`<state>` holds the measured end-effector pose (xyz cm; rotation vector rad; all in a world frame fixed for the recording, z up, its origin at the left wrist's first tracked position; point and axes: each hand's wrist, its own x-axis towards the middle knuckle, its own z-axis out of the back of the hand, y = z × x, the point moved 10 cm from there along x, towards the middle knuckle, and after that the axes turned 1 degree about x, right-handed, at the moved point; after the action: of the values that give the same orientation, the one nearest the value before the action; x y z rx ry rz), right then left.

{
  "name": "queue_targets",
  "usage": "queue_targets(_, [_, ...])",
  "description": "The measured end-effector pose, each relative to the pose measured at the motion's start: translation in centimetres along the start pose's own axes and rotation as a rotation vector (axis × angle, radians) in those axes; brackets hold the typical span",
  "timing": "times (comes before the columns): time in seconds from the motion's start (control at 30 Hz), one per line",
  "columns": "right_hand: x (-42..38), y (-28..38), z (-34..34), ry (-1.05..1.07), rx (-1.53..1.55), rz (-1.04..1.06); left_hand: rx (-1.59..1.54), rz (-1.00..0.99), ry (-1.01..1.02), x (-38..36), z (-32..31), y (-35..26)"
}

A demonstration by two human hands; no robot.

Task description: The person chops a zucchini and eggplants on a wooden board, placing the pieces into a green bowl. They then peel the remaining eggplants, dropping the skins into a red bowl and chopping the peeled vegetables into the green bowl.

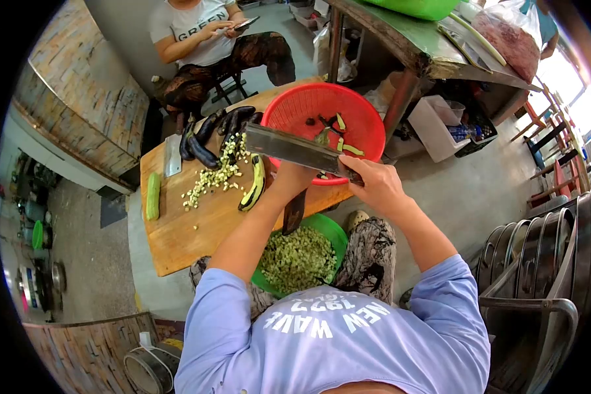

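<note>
My right hand [379, 185] is closed round the handle of a broad cleaver [294, 146], its blade reaching left across the near rim of a red colander [289, 108]. Behind and under the blade is my left hand [297, 174], its fingers mostly hidden. A long dark eggplant [294, 213] sticks out below that hand, over a green basin [340, 238] of diced pale-green pieces [299, 261] between my legs. On the wooden board [171, 243] lie a strip-peeled eggplant [253, 184], scattered diced pieces [210, 178] and several whole eggplants [203, 152].
A second cleaver [172, 156] and a pale-green long vegetable [153, 197] lie at the board's left. Trimmings [352, 150] sit in the colander. Across the board a seated person [203, 39] holds a phone. A metal table [433, 46] stands at upper right, a metal rack [532, 262] at right.
</note>
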<state>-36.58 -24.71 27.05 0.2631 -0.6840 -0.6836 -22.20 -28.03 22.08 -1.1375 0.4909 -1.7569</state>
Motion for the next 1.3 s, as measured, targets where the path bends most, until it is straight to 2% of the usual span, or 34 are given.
queue_targets(0.03, [0.4, -0.7, -0.3, 0.010, 0.036, -0.004, -0.057, -0.012, -0.054, 0.2, 0.6, 0.0])
queue_targets(0.13, [1.3, -8.9, -3.3, 0.203, -0.081, -0.272, -0.002, 0.353, 0.040, 0.2, 1.6, 1.9])
queue_targets(0.17, [1.1, -11.0, -3.7, 0.247, -0.153, -0.323, -0.003, 0.399, 0.081, 0.3, 1.9, 2.1])
queue_targets(0.23, [1.5, -14.2, -4.1, 0.332, -0.306, -0.414, -0.079, 0.422, 0.086, 1.1, 2.2, 3.4])
queue_targets(0.33, [2.7, -15.3, -5.9, 0.363, -0.433, -0.456, -0.186, 0.479, 0.058, 0.9, 1.8, 5.5])
queue_targets(0.43, [2.7, -17.0, -9.3, 0.449, -0.490, -0.380, -0.292, 0.461, -0.011, 1.5, 0.8, 6.6])
queue_targets(0.47, [2.4, -17.3, -10.5, 0.468, -0.532, -0.389, -0.455, 0.538, 0.004, 1.5, 0.2, 6.0])
queue_targets(0.5, [2.3, -18.4, -11.2, 0.380, -0.538, -0.436, -0.440, 0.458, -0.025, 1.8, 0.0, 6.5])
queue_targets(0.53, [2.1, -18.6, -11.9, 0.467, -0.611, -0.426, -0.397, 0.422, -0.097, 2.2, 0.6, 5.8])
queue_targets(0.57, [3.1, -16.2, -10.6, 0.387, -0.578, -0.349, -0.474, 0.485, -0.091, 2.1, 0.7, 5.2])
queue_targets(0.6, [4.1, -13.6, -9.2, 0.090, -0.452, -0.109, -0.545, 0.555, -0.087, 2.0, 0.5, 5.0])
queue_targets(0.63, [5.0, -11.4, -8.1, 0.290, -0.417, -0.295, -0.688, 0.592, -0.221, 2.0, 0.5, 5.5])
queue_targets(0.67, [5.3, -9.2, -7.5, 0.331, -0.167, -0.391, -0.829, 0.638, -0.361, 1.8, 0.6, 6.2])
queue_targets(0.7, [6.0, -5.4, -6.4, 0.107, 0.271, -0.102, -0.835, 0.601, -0.427, 1.9, 0.9, 7.4])
queue_targets(0.73, [4.9, -6.4, -10.4, 0.240, 0.639, -0.289, -0.842, 0.570, -0.496, 1.9, 0.9, 8.3])
queue_targets(0.77, [4.2, -3.9, -9.6, 0.174, 0.760, -0.295, -0.935, 0.547, -0.516, 2.2, 0.5, 7.3])
queue_targets(0.8, [3.4, -3.1, -8.8, 0.127, 0.773, -0.372, -0.797, 0.595, -0.422, 2.2, 0.5, 6.2])
queue_targets(0.87, [2.5, -4.2, -9.5, 0.071, 0.742, -0.298, -0.650, 0.547, -0.183, 3.1, -0.2, 5.5])
queue_targets(0.9, [2.2, -3.9, -8.9, 0.182, 0.683, -0.306, -0.723, 0.530, -0.072, 3.2, -0.8, 6.0])
queue_targets(0.93, [1.7, -3.5, -7.6, 0.294, 0.625, -0.315, -0.674, 0.562, 0.068, 3.0, -0.4, 3.8])
queue_targets(0.97, [0.7, -3.2, -7.0, 0.405, 0.571, -0.327, -0.610, 0.515, 0.188, 2.9, -0.9, 4.1])
queue_targets(1.03, [-0.3, -2.3, -5.4, 0.422, 0.546, -0.205, -0.451, 0.435, 0.396, 2.3, -1.2, 2.4])
queue_targets(1.07, [-0.6, -1.8, -4.8, 0.435, 0.535, -0.143, -0.473, 0.438, 0.395, 2.1, -1.2, 1.6])
queue_targets(1.2, [-1.4, -1.5, -4.1, 0.519, 0.386, -0.193, -0.617, 0.490, 0.386, 1.2, -2.1, 0.1])
queue_targets(1.3, [-1.5, -0.8, -4.0, 0.517, 0.379, -0.133, -0.667, 0.521, 0.373, 0.7, -2.7, 0.3])
